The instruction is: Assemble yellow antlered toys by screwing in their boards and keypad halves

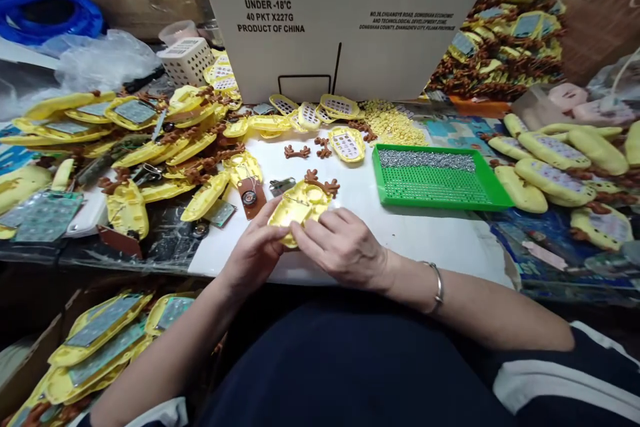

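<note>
Big white carton [345, 20] straight ahead of our hands reads "KEEP FROZEN", "UNDER -18°C", "40 PKT X227G", "PRODUCT OF CHINA", plus red print "DONGSHAN YINGJIA FOOD CO.,LTD" with an address underneath too small for us to make out. What we've got hold of is a yellow plastic shell [299, 208], rounded and hollow side up, with a brown antler piece [323, 182] sticking off its far end. It sits on the white tabletop [425, 233] right in front of us, pinched between both hands. Our left hand [255, 255] curls in from the left, thumb and fingertips closed on the shell's near edge. Our right hand [345, 247] lies knuckles up, fingers bent and pressing on the same near edge, a metal bracelet [438, 285] on that wrist. Just past the right hand is a green tray [487, 195] with a strip of tiny silvery bits across its far side. Left of the left hand, a heap of yellow shells [150, 140].
</note>
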### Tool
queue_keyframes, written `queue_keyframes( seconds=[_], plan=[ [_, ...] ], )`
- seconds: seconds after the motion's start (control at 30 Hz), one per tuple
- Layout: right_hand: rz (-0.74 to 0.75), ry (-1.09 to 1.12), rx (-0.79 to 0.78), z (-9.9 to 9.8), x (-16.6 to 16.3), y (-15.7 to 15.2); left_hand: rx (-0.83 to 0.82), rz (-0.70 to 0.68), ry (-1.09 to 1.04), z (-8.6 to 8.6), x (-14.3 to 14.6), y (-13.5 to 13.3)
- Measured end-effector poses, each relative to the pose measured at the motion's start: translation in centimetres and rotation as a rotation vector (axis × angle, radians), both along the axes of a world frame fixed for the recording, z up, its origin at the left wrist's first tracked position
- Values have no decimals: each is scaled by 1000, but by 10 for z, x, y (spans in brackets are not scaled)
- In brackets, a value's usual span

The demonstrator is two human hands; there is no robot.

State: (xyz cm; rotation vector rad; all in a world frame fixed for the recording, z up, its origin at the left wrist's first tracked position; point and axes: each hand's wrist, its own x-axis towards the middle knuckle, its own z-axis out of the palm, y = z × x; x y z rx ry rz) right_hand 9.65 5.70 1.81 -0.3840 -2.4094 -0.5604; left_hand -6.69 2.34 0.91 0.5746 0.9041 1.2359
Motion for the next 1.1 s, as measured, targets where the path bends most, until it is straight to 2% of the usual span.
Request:
queue_keyframes(
  seconds=[0.1,0.17,0.23,0.33,0.43,0.5,0.7,0.9,0.97,1.1],
  plan=[
    [102,-16,-101,-1,19,-19,-43,-132,31,-10,1,-12],
    [192,31,-164,-2,32,-25,-80,-271,52,-15,1,-15],
    [213,113,-235,-1,45,-24,-120,-443,113,-15,1,-16],
    [52,213,-407,-1,64,-10,-145,-604,287,-10,2,-13],
    [-140,208,-619,-5,77,11,-123,-653,502,-3,2,-9],
    [-187,134,-732,-9,78,24,-86,-650,629,-1,1,-7],
    [-142,-44,-926,-18,48,48,-20,-611,793,1,-8,-6],
    [-88,-120,-940,-7,-5,70,-3,-654,814,3,-11,-5],
    [-5,-228,-913,-2,-22,78,2,-661,800,2,-12,-4],
    [283,-554,-863,8,-42,87,18,-666,772,-1,-14,-1]
  ],
)
